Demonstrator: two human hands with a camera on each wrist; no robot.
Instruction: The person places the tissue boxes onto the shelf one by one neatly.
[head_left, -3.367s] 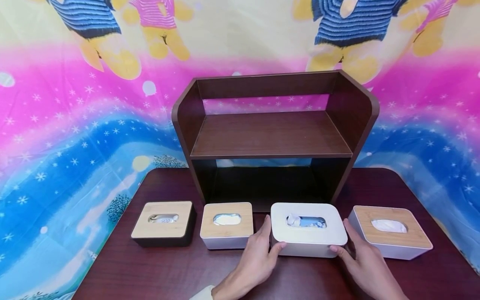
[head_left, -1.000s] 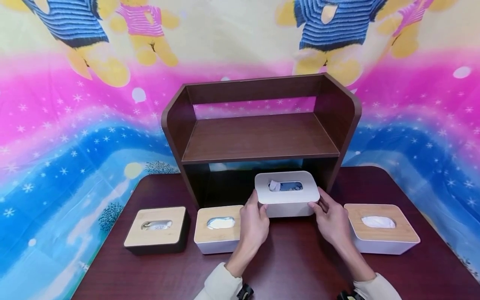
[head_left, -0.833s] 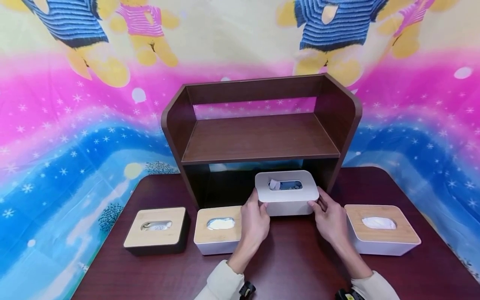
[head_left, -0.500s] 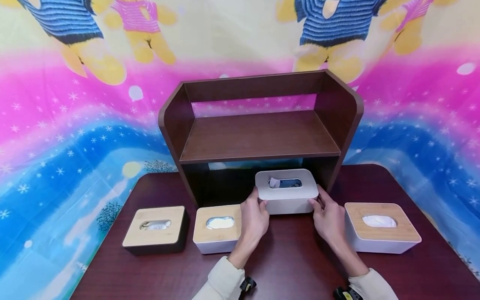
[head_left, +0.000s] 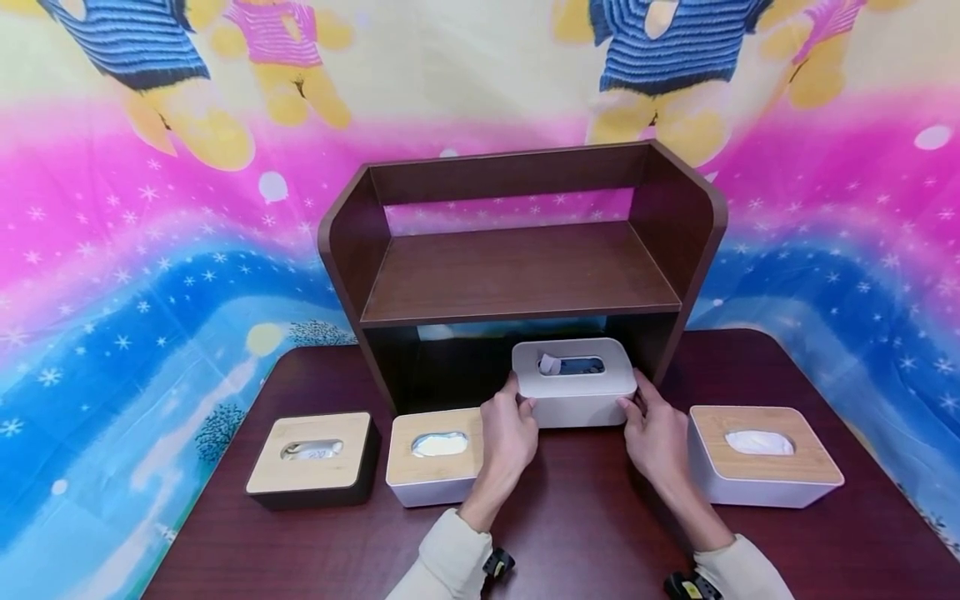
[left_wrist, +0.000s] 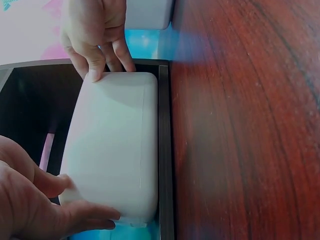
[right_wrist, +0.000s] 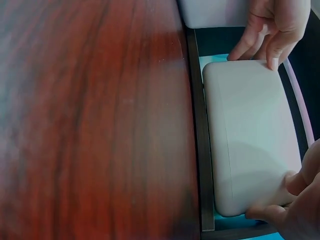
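A white tissue box (head_left: 573, 408) with an oval slot in its lid is at the right part of the shelf's lower compartment. My left hand (head_left: 508, 429) grips its left end, the thumb on the front side. The right hand (head_left: 656, 437) holds the opposite end in the same way. Both wrist views show the box (left_wrist: 115, 140) (right_wrist: 250, 135) just inside the front edge of the brown wooden shelf (head_left: 525, 271). Its underside is hidden.
A black tissue box with a wooden lid (head_left: 311, 458) and two white ones with wooden lids (head_left: 435, 471) (head_left: 765, 467) stand on the dark red table (head_left: 585, 517). The middle one is partly behind my left hand. A patterned cloth (head_left: 480, 67) hangs behind.
Both hands have carried the white tissue box from the table, away from me, into the lower compartment. Over the last second it has hardly moved.
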